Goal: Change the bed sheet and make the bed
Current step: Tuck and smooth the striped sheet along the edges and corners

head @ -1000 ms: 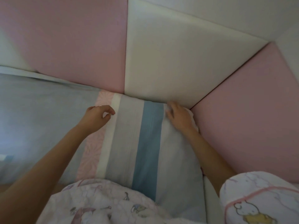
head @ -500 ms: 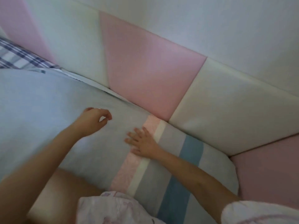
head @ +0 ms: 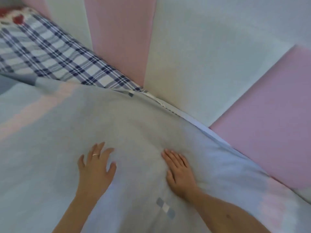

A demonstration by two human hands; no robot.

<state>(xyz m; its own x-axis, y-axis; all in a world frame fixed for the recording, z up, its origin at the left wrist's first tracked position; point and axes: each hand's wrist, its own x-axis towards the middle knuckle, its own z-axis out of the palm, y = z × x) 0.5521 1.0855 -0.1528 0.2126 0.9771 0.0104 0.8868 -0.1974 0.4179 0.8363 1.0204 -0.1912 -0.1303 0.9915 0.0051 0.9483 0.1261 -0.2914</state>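
Note:
A pale grey-blue bed sheet point(head: 134, 128) with faint pink stripes covers the mattress across the lower part of the view. My left hand point(head: 96, 167) lies flat on it with fingers spread, a ring on one finger. My right hand point(head: 180, 172) rests palm down on the sheet a little to the right, fingers together. Neither hand holds anything. Along the wall side the sheet's edge point(head: 193, 118) runs loose beside the padding, with a white strip showing under it.
A blue-and-white plaid pillow point(head: 50, 52) lies at the upper left against the wall. Pink padded wall panels point(head: 121, 39) and white padded wall panels point(head: 210, 64) border the bed's far side. A red-and-white item point(head: 16, 17) peeks out at the top left corner.
The view has swung left from the striped corner toward the bed's middle. My left hand has uncurled and both hands now lie flat on the sheet.

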